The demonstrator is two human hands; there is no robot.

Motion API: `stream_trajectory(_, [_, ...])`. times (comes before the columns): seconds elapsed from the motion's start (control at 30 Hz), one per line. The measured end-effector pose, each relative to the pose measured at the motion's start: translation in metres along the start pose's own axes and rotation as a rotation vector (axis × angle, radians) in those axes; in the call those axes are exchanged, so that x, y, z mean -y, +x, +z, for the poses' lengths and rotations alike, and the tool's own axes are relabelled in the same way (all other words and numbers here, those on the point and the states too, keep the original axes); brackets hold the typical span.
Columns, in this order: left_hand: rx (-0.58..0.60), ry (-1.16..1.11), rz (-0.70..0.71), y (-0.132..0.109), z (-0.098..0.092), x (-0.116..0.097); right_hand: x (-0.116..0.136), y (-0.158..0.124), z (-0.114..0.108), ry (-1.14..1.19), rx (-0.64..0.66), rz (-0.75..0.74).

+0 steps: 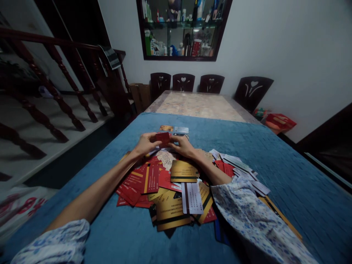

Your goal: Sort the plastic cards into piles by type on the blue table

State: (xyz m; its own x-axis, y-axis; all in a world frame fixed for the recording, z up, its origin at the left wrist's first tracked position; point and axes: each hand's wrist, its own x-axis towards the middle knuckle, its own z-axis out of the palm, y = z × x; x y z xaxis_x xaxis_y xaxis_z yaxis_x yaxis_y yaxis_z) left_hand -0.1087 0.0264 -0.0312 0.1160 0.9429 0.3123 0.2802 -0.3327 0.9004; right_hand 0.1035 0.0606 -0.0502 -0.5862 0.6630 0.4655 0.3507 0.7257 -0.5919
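Between my two hands a red card (162, 139) is held up, tilted toward me, above the far edge of a heap of cards. My left hand (146, 143) pinches its left side between thumb and fingers. At its right edge, my right hand (182, 144) grips with the thumb and fingertips. Below lie loose cards in a pile: red cards (150, 178), gold cards (184, 171) and a white card with a dark stripe (192, 198). Just beyond my hands rest a gold-brown card (166, 128) and a pale blue card (182, 130), with a dark card partly hidden by my right hand.
A blue cloth (118, 227) covers the near part of the long table; its far end shows a patterned top (200, 104). More white cards (242, 167) spread to the right. Dark chairs (183, 83) stand behind. A wooden railing (55, 80) runs along the left.
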Motion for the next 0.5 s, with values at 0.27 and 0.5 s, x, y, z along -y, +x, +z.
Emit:
stream_trajectory(0.27, [-0.021, -0.090, 0.017, 0.0029, -0.0040, 0.0005, -0.0064, -0.0007, 0.0024, -0.183, -0.078, -0.061])
stream_trajectory(0.5, [-0.031, 0.083, 0.083, 0.0011, -0.0051, 0.0045, -0.0043, -0.0005, 0.0007, -0.297, -0.071, -0.063])
